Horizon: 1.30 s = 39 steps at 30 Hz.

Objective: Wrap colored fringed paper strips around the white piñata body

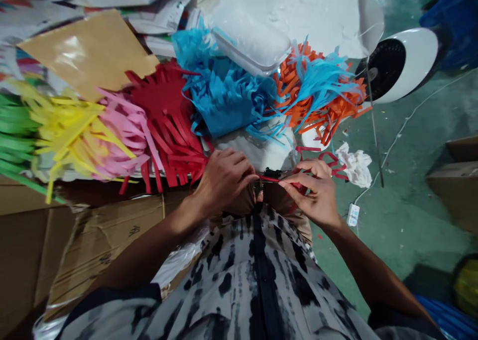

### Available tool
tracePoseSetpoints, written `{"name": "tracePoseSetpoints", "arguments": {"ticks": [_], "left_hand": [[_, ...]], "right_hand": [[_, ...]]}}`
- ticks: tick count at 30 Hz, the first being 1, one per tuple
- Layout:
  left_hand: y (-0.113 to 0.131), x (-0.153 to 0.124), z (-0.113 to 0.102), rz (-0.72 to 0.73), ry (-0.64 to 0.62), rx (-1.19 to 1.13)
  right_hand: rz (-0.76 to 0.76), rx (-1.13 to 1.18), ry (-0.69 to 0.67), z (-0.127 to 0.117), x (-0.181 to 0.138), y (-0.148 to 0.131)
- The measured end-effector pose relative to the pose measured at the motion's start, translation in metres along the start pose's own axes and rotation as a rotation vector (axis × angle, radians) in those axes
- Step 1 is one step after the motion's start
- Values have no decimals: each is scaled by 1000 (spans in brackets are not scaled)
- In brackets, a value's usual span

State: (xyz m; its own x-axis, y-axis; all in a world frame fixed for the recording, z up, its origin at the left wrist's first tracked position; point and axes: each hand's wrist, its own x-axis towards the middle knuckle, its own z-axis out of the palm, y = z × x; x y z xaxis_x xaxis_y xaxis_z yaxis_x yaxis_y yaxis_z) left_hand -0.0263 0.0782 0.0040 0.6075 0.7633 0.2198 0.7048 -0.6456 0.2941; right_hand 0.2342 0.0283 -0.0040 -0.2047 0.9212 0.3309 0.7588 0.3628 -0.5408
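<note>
Red strip (269,179), thin, straight, between fingers (303,180)

The left hand (226,178) and right hand (318,191) pinch a red strip (269,179). From it, blue fringe (227,101) lies at eleven o'clock, red fringe (164,103) at ten, a fan (414,63) at two, a carton (455,190) at three.

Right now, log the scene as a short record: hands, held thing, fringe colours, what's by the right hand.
left hand: pinching
right hand: pinching
held: red strip, between both hands
fringe, left to right: green, yellow, pink, red, blue, orange
right of right hand: crumpled white paper
</note>
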Motion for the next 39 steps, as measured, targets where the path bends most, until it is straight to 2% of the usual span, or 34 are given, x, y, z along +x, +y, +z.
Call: {"name": "tracePoseSetpoints", "arguments": {"ticks": [4, 8, 11, 14, 17, 24, 28, 31, 34, 39], "left_hand": [[-3, 1, 4, 127, 96, 117], [-2, -2, 8, 133, 133, 120], [-4, -3, 7, 86, 95, 20], [-7, -2, 4, 34, 48, -33], [-9, 0, -2, 5, -7, -36], [-5, 13, -15, -100, -163, -66], [-3, 18, -19, -150, -179, -100], [-3, 14, -15, -145, -149, -160], [-6, 7, -4, -36, -69, -194], [-18, -7, 18, 80, 104, -95]], "right_hand": [[-67, -105, 13, -4, 5, 4], [-208, -194, -50, -10, 13, 13], [-141, -100, -118, -13, 14, 17], [-6, 8, -89, -13, 13, 15], [44, 58, -69, -13, 13, 12], [94, -55, -284, -21, 35, 0], [105, -182, -360, -20, 46, -8], [83, -267, -351, -18, 44, -11], [35, -307, -274, -13, 34, -13], [-113, -297, -146, -3, 11, -14]]}}
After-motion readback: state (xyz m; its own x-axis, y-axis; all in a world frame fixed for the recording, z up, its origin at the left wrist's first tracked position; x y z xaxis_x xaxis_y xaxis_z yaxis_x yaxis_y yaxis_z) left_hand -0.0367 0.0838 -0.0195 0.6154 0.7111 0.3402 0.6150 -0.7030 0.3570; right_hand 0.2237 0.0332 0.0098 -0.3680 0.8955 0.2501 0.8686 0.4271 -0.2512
